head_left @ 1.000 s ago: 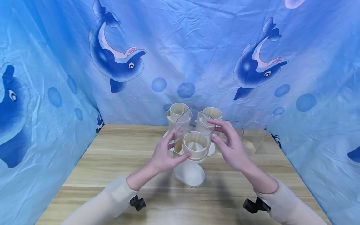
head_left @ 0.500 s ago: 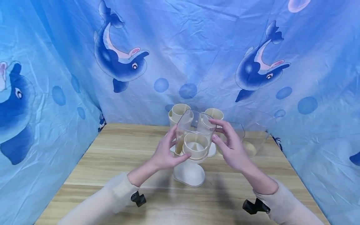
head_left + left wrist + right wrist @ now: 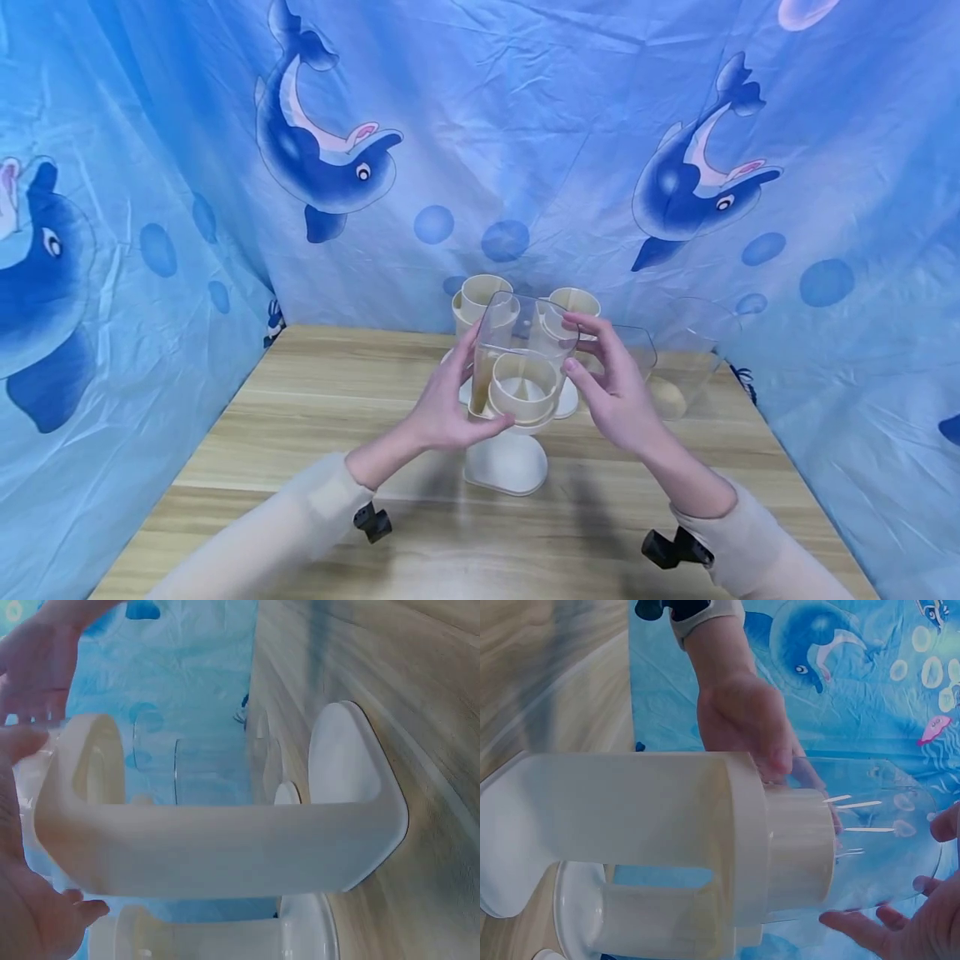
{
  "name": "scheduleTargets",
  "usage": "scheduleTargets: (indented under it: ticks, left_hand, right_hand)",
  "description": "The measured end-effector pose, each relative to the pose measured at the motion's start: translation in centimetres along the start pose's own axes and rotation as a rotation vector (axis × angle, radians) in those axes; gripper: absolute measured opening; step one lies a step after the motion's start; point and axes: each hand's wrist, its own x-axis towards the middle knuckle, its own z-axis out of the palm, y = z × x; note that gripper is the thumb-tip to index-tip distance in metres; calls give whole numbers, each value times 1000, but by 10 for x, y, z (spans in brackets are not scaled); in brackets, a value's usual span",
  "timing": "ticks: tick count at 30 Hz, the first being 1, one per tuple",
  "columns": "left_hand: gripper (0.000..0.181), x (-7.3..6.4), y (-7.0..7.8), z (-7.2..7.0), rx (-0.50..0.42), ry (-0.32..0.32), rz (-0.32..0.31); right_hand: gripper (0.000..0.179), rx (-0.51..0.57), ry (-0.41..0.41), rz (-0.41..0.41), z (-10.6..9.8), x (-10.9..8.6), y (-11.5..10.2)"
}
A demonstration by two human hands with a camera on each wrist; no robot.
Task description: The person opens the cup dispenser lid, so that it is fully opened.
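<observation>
A cream plastic stand [image 3: 506, 462] with a round collar [image 3: 523, 404] on top stands upright at the table's middle. A clear plastic container [image 3: 525, 329], open at the top, sits around the collar, tilted slightly in the head view. My left hand [image 3: 450, 400] grips its lower left side, thumb near the collar and fingers behind the wall. My right hand [image 3: 611, 383] holds its upper right side, the fingers near the rim and the thumb on the wall. The right wrist view shows the container [image 3: 889, 847] enclosing the collar; whether it is fully seated I cannot tell.
Two similar cream stands, a left one [image 3: 486, 298] and a right one [image 3: 576, 307], stand behind the front one. More clear containers [image 3: 693, 358] stand at the back right. A dolphin-print curtain [image 3: 465, 142] closes off the back and sides of the wooden table [image 3: 360, 367].
The head view has shifted slightly. Both hands keep hold of the clear container, which stays almost in place over the stand; the left fingers lie slightly higher along its wall.
</observation>
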Motion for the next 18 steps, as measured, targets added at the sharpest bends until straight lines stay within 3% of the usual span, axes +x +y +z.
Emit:
scheduleTargets:
  ticks: [6, 10, 14, 18]
  left_hand:
    - [133, 3, 1, 6, 31, 39, 3]
    - [141, 7, -6, 6, 24, 14, 45]
    - [149, 11, -18, 4, 8, -38, 72]
    - [155, 12, -26, 2, -10, -72, 97]
  right_hand:
    - [57, 38, 15, -47, -6, 9, -2]
    - [57, 8, 23, -99, -14, 24, -14]
    - [55, -151, -92, -116, -15, 47, -28]
    - [68, -288, -266, -88, -10, 68, -34]
